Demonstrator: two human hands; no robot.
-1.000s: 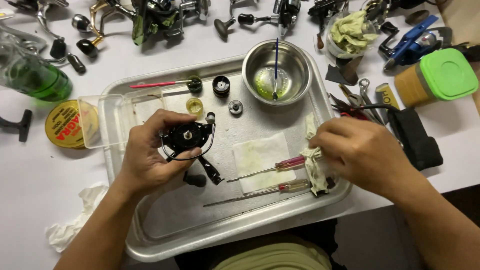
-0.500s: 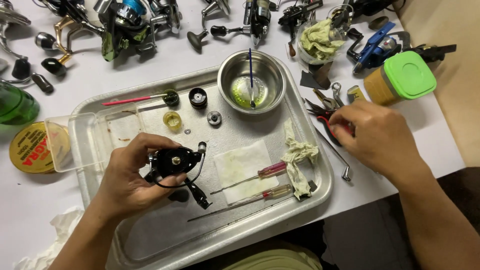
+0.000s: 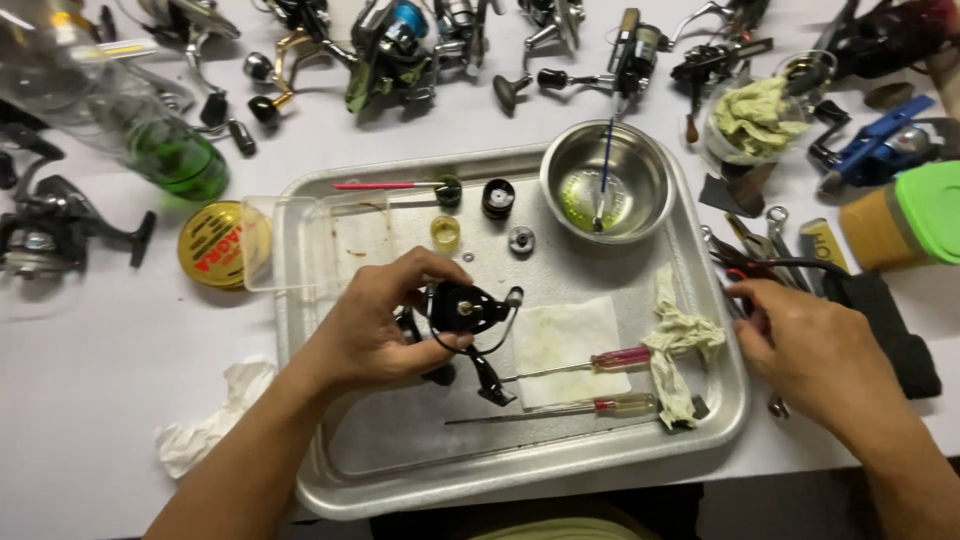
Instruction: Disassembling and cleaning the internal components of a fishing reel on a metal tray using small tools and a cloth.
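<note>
Left hand gripping black reel body over metal tray — right hand, at 3 o'clock, curled onto red-handled pliers, grip unclear.

One metal tray, one steel bowl, two screwdrivers, one round yellow tin, one green-lidded jar, two hands.

Steel bowl, green-lidded jar
</note>
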